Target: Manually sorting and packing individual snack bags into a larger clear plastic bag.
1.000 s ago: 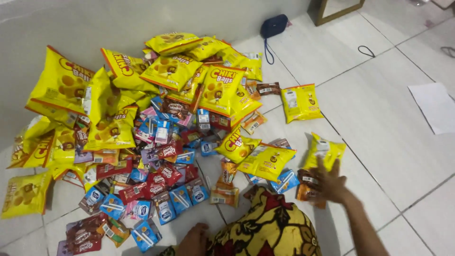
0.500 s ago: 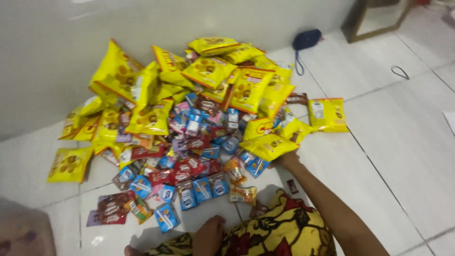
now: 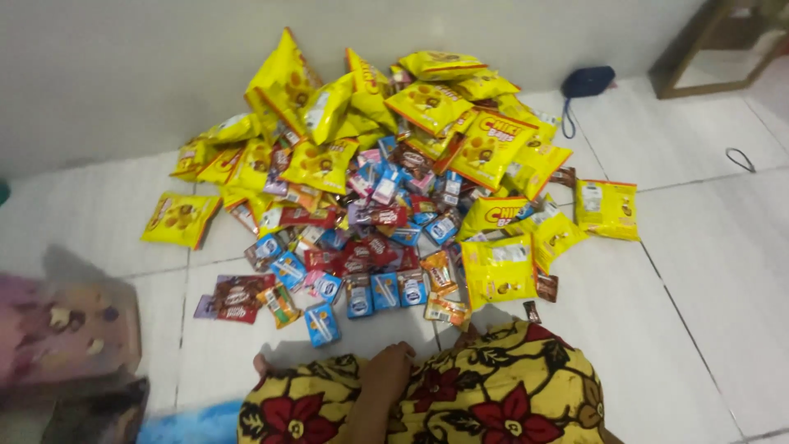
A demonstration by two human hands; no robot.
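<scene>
The right hand has drawn back out of view from the yellow packet at the pile's near right, while the left hand, seemingly loose and empty, rests on the floral cloth.

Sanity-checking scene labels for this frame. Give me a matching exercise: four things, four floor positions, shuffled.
Things:
1. dark blue pouch
2. lone yellow snack bag
3. hand
4. wooden frame

Places:
A. far left of the pile, apart from it
B. top right corner
C. on the flowered cloth, bottom centre
D. by the wall, just right of the pile's top

Pairs: 1-D, 2-A, 3-C, 4-B
</scene>
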